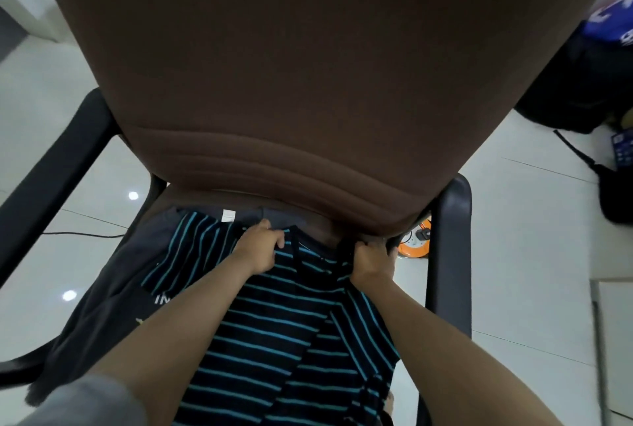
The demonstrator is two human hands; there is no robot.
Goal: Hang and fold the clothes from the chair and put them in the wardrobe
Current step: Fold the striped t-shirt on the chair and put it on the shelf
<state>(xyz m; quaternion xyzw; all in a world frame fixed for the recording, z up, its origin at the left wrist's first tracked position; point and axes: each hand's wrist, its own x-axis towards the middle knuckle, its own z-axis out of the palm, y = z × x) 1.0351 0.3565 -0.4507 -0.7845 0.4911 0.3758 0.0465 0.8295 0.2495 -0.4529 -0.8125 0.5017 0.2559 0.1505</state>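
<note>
1. Clothes lie piled on the seat of the brown chair [308, 66], and the top one is a black shirt with teal stripes [274, 323] that spreads from the seat toward me.
2. My left hand [262, 247] is closed on the shirt's upper edge near the collar, fingers curled over the cloth.
3. My right hand [371, 259] is clenched on the same upper edge further right, close to the chair's right armrest [450, 254]; a bunch of black fabric is pinched in it.
4. The neckline sags between my two fists.
5. Under the striped shirt, a dark grey garment [102, 316] shows on the left, hanging over the seat's left edge, with white lettering partly hidden by my left forearm.
6. Another dark piece with a small white label [227, 215] lies at the back of the seat, against the backrest.
7. The left armrest [54, 186] stands clear of the cloth.
8. Pale floor tiles [531, 237] surround the chair; an orange object [416, 242] sits on the floor beyond my right hand, and dark bags [582, 83] lie at the far right.
</note>
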